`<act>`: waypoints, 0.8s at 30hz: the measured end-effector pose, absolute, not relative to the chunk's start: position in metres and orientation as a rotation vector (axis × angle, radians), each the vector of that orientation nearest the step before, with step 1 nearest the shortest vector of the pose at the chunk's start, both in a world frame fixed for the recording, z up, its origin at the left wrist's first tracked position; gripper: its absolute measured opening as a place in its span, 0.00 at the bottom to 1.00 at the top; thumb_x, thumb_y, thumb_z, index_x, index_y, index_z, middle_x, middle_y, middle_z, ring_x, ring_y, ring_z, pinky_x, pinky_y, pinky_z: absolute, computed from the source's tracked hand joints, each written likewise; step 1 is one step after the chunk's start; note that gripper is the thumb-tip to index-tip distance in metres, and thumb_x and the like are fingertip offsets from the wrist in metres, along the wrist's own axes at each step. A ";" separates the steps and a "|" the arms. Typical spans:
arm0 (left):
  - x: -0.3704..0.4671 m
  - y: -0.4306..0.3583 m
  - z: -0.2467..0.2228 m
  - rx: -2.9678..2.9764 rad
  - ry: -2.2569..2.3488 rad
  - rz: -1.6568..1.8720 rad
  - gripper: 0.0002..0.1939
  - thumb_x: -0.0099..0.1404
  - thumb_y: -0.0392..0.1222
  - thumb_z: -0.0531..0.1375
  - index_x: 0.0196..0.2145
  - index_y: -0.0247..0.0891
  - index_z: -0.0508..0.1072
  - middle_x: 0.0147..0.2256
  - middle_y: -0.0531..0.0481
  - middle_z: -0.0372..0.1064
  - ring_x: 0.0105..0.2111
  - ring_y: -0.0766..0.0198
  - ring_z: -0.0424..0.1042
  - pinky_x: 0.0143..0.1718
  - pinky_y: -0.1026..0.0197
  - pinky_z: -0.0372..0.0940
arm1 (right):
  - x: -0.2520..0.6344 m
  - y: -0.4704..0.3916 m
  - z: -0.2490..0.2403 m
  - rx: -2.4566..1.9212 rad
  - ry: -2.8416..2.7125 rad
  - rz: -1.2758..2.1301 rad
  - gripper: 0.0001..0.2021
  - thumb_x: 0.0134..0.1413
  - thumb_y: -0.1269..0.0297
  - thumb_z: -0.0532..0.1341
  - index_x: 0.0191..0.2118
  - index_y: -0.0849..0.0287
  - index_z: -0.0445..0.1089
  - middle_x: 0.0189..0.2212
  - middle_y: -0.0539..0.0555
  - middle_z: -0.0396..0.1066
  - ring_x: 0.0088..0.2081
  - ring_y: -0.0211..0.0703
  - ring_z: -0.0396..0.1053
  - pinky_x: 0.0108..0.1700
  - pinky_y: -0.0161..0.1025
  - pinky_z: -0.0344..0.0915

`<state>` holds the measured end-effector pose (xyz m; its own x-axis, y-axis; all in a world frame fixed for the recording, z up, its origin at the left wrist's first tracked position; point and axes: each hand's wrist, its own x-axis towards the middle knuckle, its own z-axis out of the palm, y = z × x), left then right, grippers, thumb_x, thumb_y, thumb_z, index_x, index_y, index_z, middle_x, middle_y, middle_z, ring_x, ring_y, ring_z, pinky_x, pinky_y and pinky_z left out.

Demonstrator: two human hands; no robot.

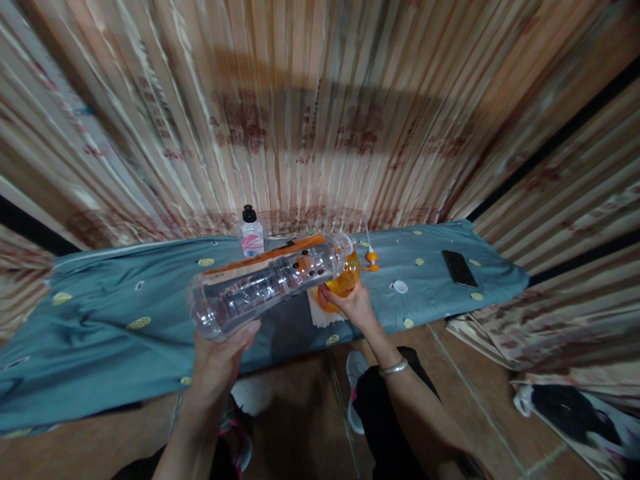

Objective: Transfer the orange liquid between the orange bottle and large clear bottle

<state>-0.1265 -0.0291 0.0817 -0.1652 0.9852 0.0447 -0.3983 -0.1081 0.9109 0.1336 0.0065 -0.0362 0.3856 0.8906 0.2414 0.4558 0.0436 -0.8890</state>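
My left hand [225, 350] grips the lower end of a large clear plastic bottle [260, 290] with an orange and black label. The bottle is tipped to the right, its mouth at the top of a translucent orange bottle [345, 277]. My right hand [356, 305] is closed around the orange bottle, which stands over a white cloth [325, 319]. Whether liquid flows between the two mouths, I cannot tell. Just right of the orange bottle lies an orange pump top [371, 259] with a pale tube pointing up and back.
A clear squeeze bottle [251, 233] with a black cap and pink label stands at the back of the teal patterned cloth [115, 313]. A black phone [459, 268] lies on the right. Behind hangs a pleated curtain [300, 120]; tiled floor [465, 380] is below.
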 end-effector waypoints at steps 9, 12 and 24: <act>-0.126 -0.029 0.081 0.866 0.949 1.547 0.17 0.38 0.34 0.75 0.27 0.38 0.76 0.19 0.58 0.66 0.17 0.73 0.56 0.15 0.70 0.55 | 0.135 0.006 -0.036 -1.585 -1.196 0.551 0.35 0.40 0.52 0.80 0.55 0.54 0.72 0.49 0.60 0.83 0.52 0.61 0.81 0.54 0.53 0.77; -0.127 -0.028 0.079 0.870 0.948 1.550 0.17 0.38 0.34 0.76 0.28 0.39 0.76 0.17 0.60 0.64 0.16 0.73 0.56 0.16 0.70 0.55 | 0.135 0.006 -0.036 -1.564 -1.217 0.551 0.34 0.42 0.52 0.79 0.55 0.54 0.72 0.48 0.59 0.83 0.52 0.60 0.81 0.54 0.53 0.77; -0.130 -0.029 0.074 0.885 0.941 1.540 0.18 0.40 0.36 0.77 0.29 0.38 0.77 0.18 0.59 0.64 0.17 0.72 0.56 0.17 0.69 0.55 | 0.135 0.006 -0.034 -1.609 -1.199 0.548 0.34 0.39 0.48 0.78 0.52 0.55 0.72 0.49 0.61 0.82 0.51 0.62 0.81 0.55 0.55 0.76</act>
